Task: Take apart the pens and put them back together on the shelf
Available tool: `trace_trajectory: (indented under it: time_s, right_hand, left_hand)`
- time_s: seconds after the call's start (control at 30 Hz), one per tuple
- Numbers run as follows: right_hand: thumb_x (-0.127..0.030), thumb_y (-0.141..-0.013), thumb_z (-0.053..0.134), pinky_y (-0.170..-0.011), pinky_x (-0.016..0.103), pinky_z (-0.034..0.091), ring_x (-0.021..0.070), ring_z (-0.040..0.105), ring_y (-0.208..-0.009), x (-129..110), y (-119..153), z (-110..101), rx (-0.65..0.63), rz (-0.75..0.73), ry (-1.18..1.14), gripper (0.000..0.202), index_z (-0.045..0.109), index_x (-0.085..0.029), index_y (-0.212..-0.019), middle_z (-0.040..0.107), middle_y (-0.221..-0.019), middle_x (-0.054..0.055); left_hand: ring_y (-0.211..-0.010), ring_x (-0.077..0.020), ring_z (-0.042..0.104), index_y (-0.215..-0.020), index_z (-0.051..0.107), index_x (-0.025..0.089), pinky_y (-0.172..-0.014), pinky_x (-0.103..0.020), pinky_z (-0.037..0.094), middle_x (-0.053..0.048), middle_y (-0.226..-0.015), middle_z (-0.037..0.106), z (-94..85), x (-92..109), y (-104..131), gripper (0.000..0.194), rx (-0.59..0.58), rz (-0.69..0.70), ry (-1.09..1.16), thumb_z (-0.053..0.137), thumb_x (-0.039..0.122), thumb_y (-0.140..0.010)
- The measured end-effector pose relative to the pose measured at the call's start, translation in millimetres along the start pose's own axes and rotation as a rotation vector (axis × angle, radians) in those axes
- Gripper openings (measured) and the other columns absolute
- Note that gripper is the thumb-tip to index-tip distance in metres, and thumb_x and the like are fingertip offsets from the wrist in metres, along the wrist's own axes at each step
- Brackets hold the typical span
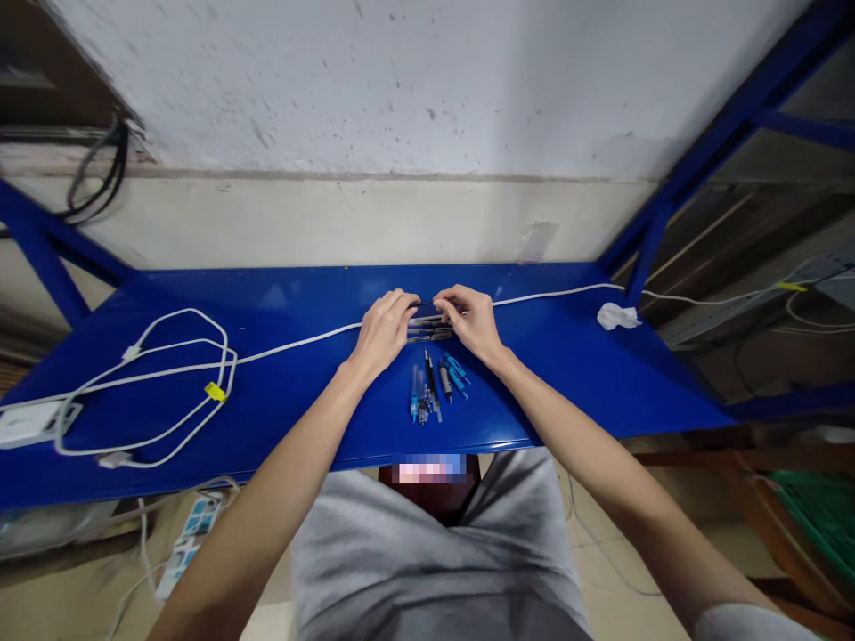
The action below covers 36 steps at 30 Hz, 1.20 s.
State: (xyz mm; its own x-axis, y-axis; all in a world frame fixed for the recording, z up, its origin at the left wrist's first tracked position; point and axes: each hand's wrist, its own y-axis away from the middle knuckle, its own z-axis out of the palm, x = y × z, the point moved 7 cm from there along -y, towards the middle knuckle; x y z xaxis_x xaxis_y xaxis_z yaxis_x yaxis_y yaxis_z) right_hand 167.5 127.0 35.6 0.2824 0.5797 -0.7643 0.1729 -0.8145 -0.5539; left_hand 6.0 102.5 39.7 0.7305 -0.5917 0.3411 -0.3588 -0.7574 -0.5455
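A thin dark rod [426, 304] spans the gap between the left hand [384, 331] and the right hand [473, 322], its ends pinched in their fingertips, over the middle of the blue counter [300, 392]. Just nearer, several slim rods [422, 328] already lie side by side in a row; nearer still, clear tubes [415, 392], a grey pen part [445, 377] and blue clip-like pieces [458, 374] lie outside that row

Loose pen parts [431, 383] before row of pens [427, 328]; crumpled tissue [617, 316] right.
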Motion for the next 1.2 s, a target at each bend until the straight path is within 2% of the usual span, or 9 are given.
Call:
trace_trajectory:
  time_s: [0.2, 0.37, 0.57, 0.83, 0.93, 1.07, 1.13, 1.2]
  right_hand:
    - [-0.059, -0.096, 0.058, -0.057, 0.026, 0.038, 0.0134, 0.049, -0.057, 1, 0, 0, -0.018, 0.040, 0.083, 0.048, 0.063, -0.018, -0.072, 0.058, -0.061, 0.000]
    - [-0.063, -0.098, 0.050, -0.057, 0.026, 0.032, 0.0114, 0.040, -0.054, -1, 2, 2, -0.055, 0.044, 0.140, 0.058, 0.056, -0.018, -0.063, 0.047, -0.054, -0.003]
    - [-0.062, -0.101, 0.046, -0.059, 0.027, 0.029, 0.0109, 0.040, -0.055, -6, 3, 13, -0.160, -0.023, 0.200, 0.061, 0.054, -0.017, -0.061, 0.049, -0.057, -0.003]
    - [-0.061, -0.104, 0.037, -0.063, 0.026, 0.034, 0.0128, 0.044, -0.059, -12, 4, 17, -0.233, -0.007, 0.214, 0.060, 0.054, -0.019, -0.065, 0.050, -0.062, -0.002]
    - [-0.058, -0.104, 0.041, -0.061, 0.026, 0.033, 0.0121, 0.043, -0.058, -13, 1, 10, -0.171, 0.007, 0.197, 0.054, 0.060, -0.018, -0.072, 0.051, -0.062, -0.003]
    - [-0.053, -0.103, 0.049, -0.059, 0.026, 0.032, 0.0116, 0.041, -0.057, -16, -4, -8, -0.029, 0.043, 0.162, 0.044, 0.066, -0.018, -0.082, 0.052, -0.062, -0.004]
    - [-0.050, -0.101, 0.053, -0.060, 0.025, 0.035, 0.0121, 0.044, -0.059, -20, -5, -6, -0.093, 0.046, 0.135, 0.040, 0.068, -0.017, -0.085, 0.055, -0.064, -0.003]
    - [-0.044, -0.100, 0.058, -0.064, 0.025, 0.039, 0.0130, 0.050, -0.063, -28, 0, 3, -0.246, 0.024, 0.129, 0.032, 0.070, -0.016, -0.088, 0.060, -0.070, -0.002]
  left_hand:
    - [-0.099, -0.0231, 0.061, -0.120, 0.063, 0.019, -0.089, -0.035, 0.047, -0.009, -0.109, 0.067, 3.2, 5, 1, 0.032, -0.021, 0.015, -0.002, 0.035, 0.029, -0.107]
    - [-0.095, -0.0224, 0.062, -0.120, 0.064, 0.019, -0.084, -0.034, 0.048, -0.009, -0.104, 0.066, 7.2, 8, 1, 0.034, -0.059, 0.027, -0.023, 0.035, 0.033, -0.108]
    - [-0.089, -0.0221, 0.063, -0.101, 0.065, 0.018, -0.081, -0.034, 0.048, -0.008, -0.093, 0.067, 12.1, 12, 0, 0.032, -0.091, 0.055, -0.007, 0.038, 0.034, -0.107]
    - [-0.101, -0.0207, 0.071, -0.114, 0.068, 0.024, -0.080, -0.028, 0.050, -0.006, -0.109, 0.075, 9.0, 10, 4, 0.030, -0.044, -0.011, 0.075, 0.040, 0.034, -0.107]
    - [-0.106, -0.0205, 0.072, -0.122, 0.067, 0.025, -0.084, -0.027, 0.051, -0.005, -0.119, 0.075, 6.3, 6, 4, 0.031, -0.001, -0.066, 0.092, 0.042, 0.035, -0.107]
    - [-0.104, -0.0190, 0.073, -0.121, 0.068, 0.026, -0.086, -0.026, 0.050, -0.003, -0.117, 0.076, 0.0, 1, 3, 0.031, 0.055, -0.124, 0.100, 0.043, 0.038, -0.107]
    - [-0.103, -0.0187, 0.073, -0.117, 0.069, 0.026, -0.086, -0.026, 0.050, -0.003, -0.114, 0.077, -3.3, -1, 3, 0.030, 0.077, -0.138, 0.094, 0.044, 0.038, -0.107]
    - [-0.102, -0.0187, 0.073, -0.115, 0.070, 0.025, -0.086, -0.026, 0.050, -0.003, -0.112, 0.077, -4.9, -3, 3, 0.029, 0.085, -0.144, 0.090, 0.045, 0.037, -0.106]
